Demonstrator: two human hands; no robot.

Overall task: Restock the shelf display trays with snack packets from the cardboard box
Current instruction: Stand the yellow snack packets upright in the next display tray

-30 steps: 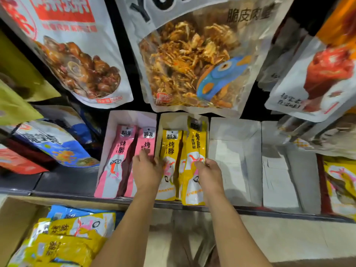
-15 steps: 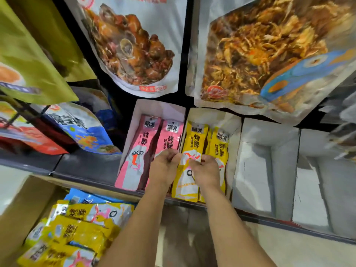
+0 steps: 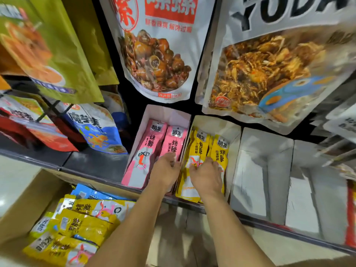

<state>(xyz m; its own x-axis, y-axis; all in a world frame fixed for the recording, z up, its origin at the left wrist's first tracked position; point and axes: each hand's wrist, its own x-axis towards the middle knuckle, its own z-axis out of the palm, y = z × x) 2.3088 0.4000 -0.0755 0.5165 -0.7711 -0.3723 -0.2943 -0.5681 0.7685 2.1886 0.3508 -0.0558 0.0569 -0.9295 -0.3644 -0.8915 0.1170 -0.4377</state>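
- The tall yellow foil snack packets [image 3: 200,149] stand two abreast in the white card display tray [image 3: 217,124].
- My right hand [image 3: 207,174] curls onto their fronts, pinching them. My left hand [image 3: 166,168] curls at that tray's left wall; what it holds I cannot tell.
- Left of that tray sit pink packets [image 3: 154,139]; right of it, two white trays [image 3: 256,160] await stock.
- Below-left of it, the brown cardboard box [image 3: 21,212] holds plenty more, so I judge much remains.

Both yr bare forearms reach fwd from the bottom edge, nearly parallel, wrists straight. L hand [image 3: 166,170] & R hand [image 3: 207,176] sit just beside each other, backs up, fingers [image 3: 169,158] curled down & away. Tips hidden, so grip unclear.
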